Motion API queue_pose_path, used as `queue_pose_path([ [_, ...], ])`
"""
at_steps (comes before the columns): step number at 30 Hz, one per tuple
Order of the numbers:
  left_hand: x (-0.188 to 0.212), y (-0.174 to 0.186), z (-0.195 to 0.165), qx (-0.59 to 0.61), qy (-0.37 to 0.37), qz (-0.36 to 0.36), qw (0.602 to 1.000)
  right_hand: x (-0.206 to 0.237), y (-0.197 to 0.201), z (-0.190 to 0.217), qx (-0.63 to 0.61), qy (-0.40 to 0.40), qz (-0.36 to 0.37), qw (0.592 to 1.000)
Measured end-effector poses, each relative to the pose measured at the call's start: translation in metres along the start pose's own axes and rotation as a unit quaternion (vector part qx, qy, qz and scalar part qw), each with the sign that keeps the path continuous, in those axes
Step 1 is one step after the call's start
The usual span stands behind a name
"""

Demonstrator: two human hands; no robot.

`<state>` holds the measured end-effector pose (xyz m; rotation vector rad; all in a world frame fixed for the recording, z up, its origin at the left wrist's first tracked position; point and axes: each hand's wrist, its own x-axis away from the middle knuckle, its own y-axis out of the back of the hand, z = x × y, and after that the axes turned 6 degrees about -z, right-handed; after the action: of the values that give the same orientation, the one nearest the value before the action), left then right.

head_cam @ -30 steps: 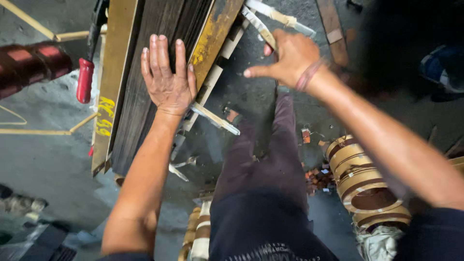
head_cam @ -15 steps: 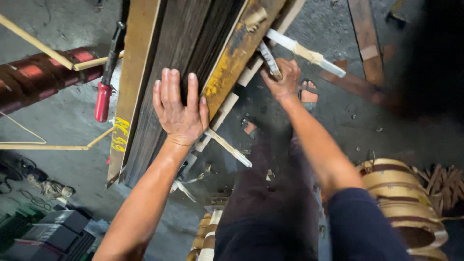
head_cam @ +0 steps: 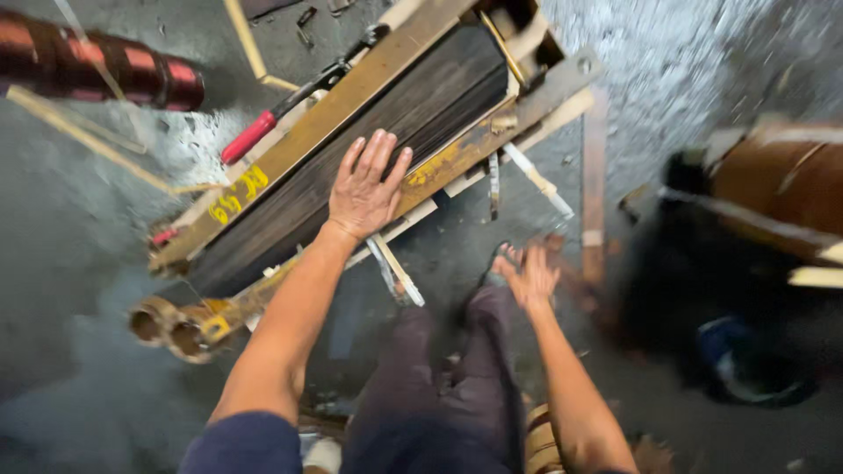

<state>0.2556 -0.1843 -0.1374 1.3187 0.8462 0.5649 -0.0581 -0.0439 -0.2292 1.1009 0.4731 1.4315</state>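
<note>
My left hand point(head_cam: 367, 189) lies flat, fingers spread, on the dark stack point(head_cam: 369, 167) clamped between two yellowed bars point(head_cam: 290, 167) on the floor. My right hand point(head_cam: 527, 274) hangs open over the floor beside my knee, blurred; I think it holds nothing. A red-handled tool point(head_cam: 263, 127) lies along the far bar. I judge steady, even palm pressure near the stack's middle keeps the sheets from shifting.

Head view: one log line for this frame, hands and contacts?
left hand: flat on dark sheet stack | right hand: open, blurred, above floor, holding nothing | red-handled tool: beside frame
</note>
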Motion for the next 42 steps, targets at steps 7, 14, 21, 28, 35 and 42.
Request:
queue_pose_path([
  [7,-0.034,0.058,-0.044,-0.028,0.134,-0.005,0.991,0.105,0.115,-0.107,0.043,-0.128,0.248,0.959],
  [14,0.123,0.09,-0.167,0.256,0.47,0.007,0.845,0.108,0.174,-0.111,-0.075,-0.242,0.136,0.958],
  [21,0.385,0.149,-0.239,0.226,0.764,0.353,0.49,0.047,0.133,-0.014,-0.114,-0.001,0.137,0.984],
  [28,0.407,0.164,-0.264,0.176,0.761,0.063,0.622,0.028,0.113,0.063,-0.208,0.086,0.206,0.952],
  [35,0.341,0.151,-0.264,0.155,0.815,-0.067,0.554,0.058,0.115,0.025,0.068,0.137,0.281,0.947],
  [42,0.332,0.133,-0.184,0.225,0.816,-0.187,0.499,0.085,0.113,0.024,0.012,0.062,0.21,0.976],
])
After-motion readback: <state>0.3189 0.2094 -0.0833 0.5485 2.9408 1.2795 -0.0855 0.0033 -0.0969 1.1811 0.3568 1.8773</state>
